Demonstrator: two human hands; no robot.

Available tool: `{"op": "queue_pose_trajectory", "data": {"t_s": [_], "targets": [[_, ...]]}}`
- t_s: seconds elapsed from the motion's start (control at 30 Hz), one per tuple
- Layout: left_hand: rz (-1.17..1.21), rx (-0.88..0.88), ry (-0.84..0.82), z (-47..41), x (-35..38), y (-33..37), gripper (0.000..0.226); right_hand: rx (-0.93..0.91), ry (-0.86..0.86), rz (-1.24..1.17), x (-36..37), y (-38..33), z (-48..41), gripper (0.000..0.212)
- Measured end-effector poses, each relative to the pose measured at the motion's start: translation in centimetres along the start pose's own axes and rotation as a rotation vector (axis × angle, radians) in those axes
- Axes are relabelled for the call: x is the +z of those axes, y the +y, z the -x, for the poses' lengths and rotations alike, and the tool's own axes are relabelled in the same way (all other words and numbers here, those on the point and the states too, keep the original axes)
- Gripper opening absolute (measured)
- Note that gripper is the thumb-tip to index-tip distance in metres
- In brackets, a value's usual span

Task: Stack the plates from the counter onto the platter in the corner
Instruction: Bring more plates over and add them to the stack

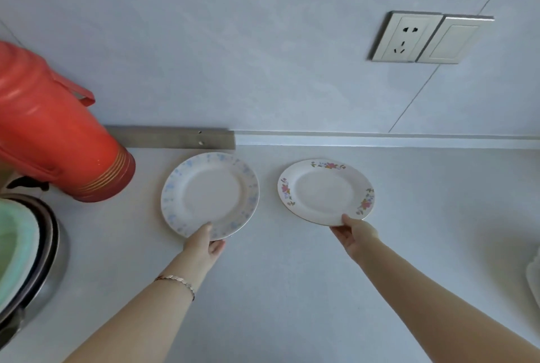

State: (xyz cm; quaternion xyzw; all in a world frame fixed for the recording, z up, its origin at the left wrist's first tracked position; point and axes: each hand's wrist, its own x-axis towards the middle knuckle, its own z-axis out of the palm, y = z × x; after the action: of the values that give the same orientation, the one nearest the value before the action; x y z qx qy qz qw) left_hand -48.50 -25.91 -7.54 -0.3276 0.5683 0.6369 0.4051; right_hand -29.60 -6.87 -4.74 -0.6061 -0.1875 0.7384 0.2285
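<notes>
1. White plate with blue speckled rim (209,195), head view: lies on the pale counter (292,289), left of centre, close to the back wall. Left hand (203,243) grasps its near edge, thumb on top of the rim, fingers curled beneath. A thin bracelet (178,282) sits on the left wrist.
2. White plate with pink floral rim (325,191): just right of the blue-rimmed plate, apart from it, not overlapping. Right hand (355,235) pinches its near right edge, thumb on the rim, fingers under. Whether either plate is lifted off the counter cannot be told.
3. Red thermos flask (58,134): stands left of the blue-rimmed plate, near but apart.
4. Metal basin with green contents (43,245): at the left frame edge, in front of the flask.
5. Metal strip (172,137): along the wall foot behind the blue-rimmed plate.
6. Wall socket (406,37) with switch (453,39) beside it: on the wall, above and right of the floral plate.
7. White object (533,278): partly cut off at the right edge, unidentifiable.
</notes>
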Motion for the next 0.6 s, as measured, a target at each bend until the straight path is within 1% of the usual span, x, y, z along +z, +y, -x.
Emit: {"op": "queue_pose_trajectory", "data": {"t_s": [0.03, 0.1, 0.17, 0.2, 0.27, 0.3, 0.4, 0.5, 0.6], "targets": [[0.072, -0.004, 0.0, -0.3, 0.0, 0.1, 0.005, -0.007, -0.002, 0.009, -0.4, -0.4, 0.3, 0.036], [0.181, 0.011, -0.009, -1.2, -0.2, 0.0, 0.011, -0.016, -0.005, 0.033, -1.6, -1.2, 0.9, 0.026], [0.23, 0.084, -0.008, -1.7, 0.0, -0.3, 0.018, -0.036, 0.0, 0.075, -3.4, -1.9, 1.6, 0.011], [0.231, 0.128, -0.011, -1.4, 0.3, -0.3, 0.026, -0.053, 0.006, 0.094, -4.4, -2.4, 1.9, 0.007], [0.18, 0.215, -0.034, -0.7, 0.9, 0.0, 0.039, -0.109, 0.021, 0.137, -6.9, -3.3, 2.6, 0.013], [0.153, 0.242, -0.06, -0.3, 1.2, 0.1, 0.041, -0.14, 0.026, 0.15, -8.3, -3.8, 3.0, 0.016], [0.07, 0.259, -0.15, 1.8, 2.1, -0.5, 0.037, -0.212, 0.031, 0.136, -13.1, -4.9, 4.3, 0.024], [-0.038, 0.264, -0.277, 4.6, 3.3, -2.5, 0.038, -0.247, 0.007, 0.076, -18.3, -5.9, 5.9, 0.019], [-0.112, 0.212, -0.402, 7.6, 6.1, -5.5, 0.037, -0.305, 0.026, 0.044, -23.7, -7.8, 8.2, 0.012]]}}
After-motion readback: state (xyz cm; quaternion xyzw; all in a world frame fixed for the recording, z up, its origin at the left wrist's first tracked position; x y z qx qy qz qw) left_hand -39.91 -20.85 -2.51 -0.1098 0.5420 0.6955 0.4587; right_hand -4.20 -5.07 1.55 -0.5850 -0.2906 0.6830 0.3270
